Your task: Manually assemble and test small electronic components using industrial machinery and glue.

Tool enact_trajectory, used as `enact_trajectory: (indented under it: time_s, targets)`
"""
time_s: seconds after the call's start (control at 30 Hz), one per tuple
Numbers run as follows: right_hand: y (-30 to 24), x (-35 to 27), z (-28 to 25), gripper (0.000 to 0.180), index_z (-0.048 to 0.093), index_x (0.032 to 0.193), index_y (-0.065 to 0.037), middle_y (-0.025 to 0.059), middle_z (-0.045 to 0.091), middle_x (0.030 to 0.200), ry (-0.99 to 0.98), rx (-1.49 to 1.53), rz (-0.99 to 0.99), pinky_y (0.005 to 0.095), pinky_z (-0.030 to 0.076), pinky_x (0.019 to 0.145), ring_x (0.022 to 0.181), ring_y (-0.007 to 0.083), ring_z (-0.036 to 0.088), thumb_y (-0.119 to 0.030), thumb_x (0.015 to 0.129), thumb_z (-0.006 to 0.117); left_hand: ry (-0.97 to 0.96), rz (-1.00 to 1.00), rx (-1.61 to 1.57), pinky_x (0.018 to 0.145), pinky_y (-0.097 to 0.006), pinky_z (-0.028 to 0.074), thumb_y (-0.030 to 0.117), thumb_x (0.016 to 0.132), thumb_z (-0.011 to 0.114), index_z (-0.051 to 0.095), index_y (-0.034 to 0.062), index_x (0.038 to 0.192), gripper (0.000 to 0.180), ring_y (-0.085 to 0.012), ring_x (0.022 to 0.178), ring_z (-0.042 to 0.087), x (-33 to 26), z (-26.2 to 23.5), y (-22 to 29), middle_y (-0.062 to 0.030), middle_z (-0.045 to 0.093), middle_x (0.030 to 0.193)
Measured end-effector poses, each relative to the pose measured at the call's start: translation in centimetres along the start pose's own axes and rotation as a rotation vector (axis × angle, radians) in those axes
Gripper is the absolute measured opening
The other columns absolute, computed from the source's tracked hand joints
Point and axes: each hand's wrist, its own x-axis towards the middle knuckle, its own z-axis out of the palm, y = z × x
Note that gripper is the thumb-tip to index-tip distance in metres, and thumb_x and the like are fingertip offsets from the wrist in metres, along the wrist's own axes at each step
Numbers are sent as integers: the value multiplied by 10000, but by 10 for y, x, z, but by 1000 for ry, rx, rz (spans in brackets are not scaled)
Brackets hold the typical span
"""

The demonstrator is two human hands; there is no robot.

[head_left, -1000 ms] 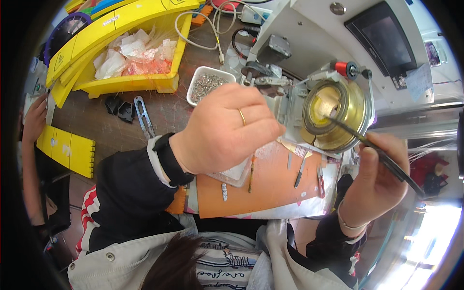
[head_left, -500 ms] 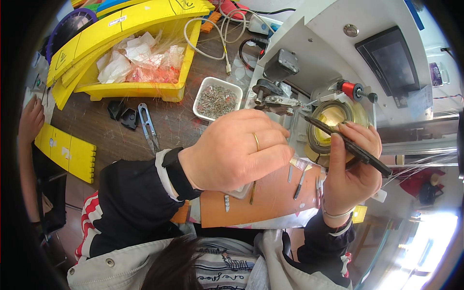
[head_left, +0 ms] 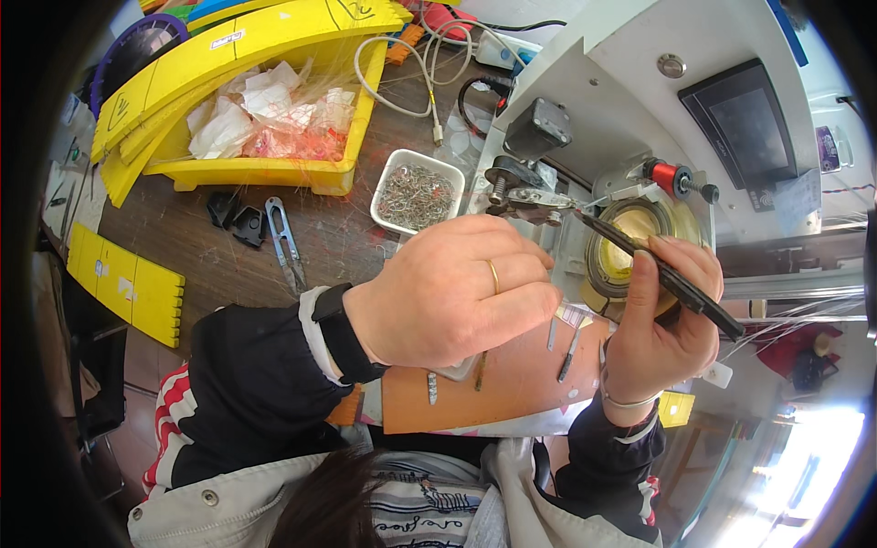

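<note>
My right hand [head_left: 662, 320] grips a long, slim black tool [head_left: 681, 283] between thumb and fingers. Its thin tip points up and left, close to the small metal clamp [head_left: 539, 199] on the white machine [head_left: 607, 100]. Just below that clamp is my left hand [head_left: 457, 292], back up, fingers curled together and a ring on one. Its fingertips face away, so whatever they pinch is hidden. Behind the black tool sits a round reel [head_left: 598, 265] with a pale yellow centre. A red spool [head_left: 667, 175] is mounted above it.
Left of the machine stands a white dish [head_left: 379, 212] of small metal hooks. Thread snips [head_left: 281, 242] lie beside black plastic pieces [head_left: 247, 226]. A yellow bin [head_left: 343, 173] holds tangled line and paper. Several small tools, including a thin knife [head_left: 568, 356], rest on the orange-brown board [head_left: 512, 402].
The black tool's tip has come slightly nearer the clamp. My left hand keeps nearly the same pose. Another person's hand at the far left has gone from view. The view has shifted a little.
</note>
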Motion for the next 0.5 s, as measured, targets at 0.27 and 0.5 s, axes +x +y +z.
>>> enact_trajectory:
  time_s: [0.27, 0.5]
  targets:
    - [-1, 0, 2, 235, 756, 960, -52, 85, 710, 919, 25, 24, -9, 392, 469, 905, 921, 267, 635, -22, 749, 854, -23, -23, -15, 776, -384, 550, 104, 744, 683, 702, 19, 953, 227, -278, 906, 707, 1, 0, 2, -95, 706, 950]
    - [-1, 2, 2, 191, 750, 953, -56, 68, 726, 904, 35, -11, -28, 414, 469, 941, 889, 243, 654, -42, 786, 841, -36, -88, -38, 769, -395, 543, 32, 719, 713, 699, 34, 946, 228, -291, 858, 683, 0, -1, 2, -82, 685, 909]
